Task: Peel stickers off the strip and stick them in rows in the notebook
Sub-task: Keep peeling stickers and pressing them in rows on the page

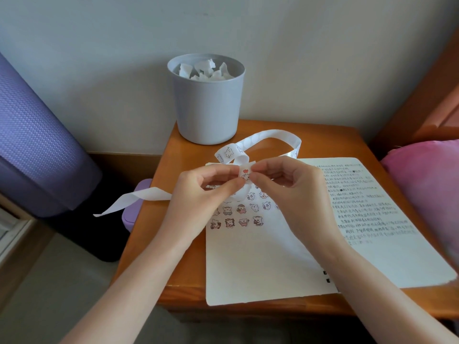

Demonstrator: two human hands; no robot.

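An open notebook (260, 264) lies on a small wooden table (173, 269). Its left page carries rows of small cartoon stickers (236, 220); its right page is full of handwriting. A long white sticker strip (270, 136) loops above the notebook, and its bare tail hangs off the table's left edge. My left hand (201, 194) and my right hand (285, 184) meet above the left page. Both pinch the strip at a sticker with a red heart (246, 173), thumbs and forefingers closed on it.
A grey cup (207, 105) full of crumpled white paper scraps stands at the table's back edge against the wall. A purple box (130, 217) sits left of the table, a purple rolled mat (32, 145) further left, and pink fabric (427, 184) at the right.
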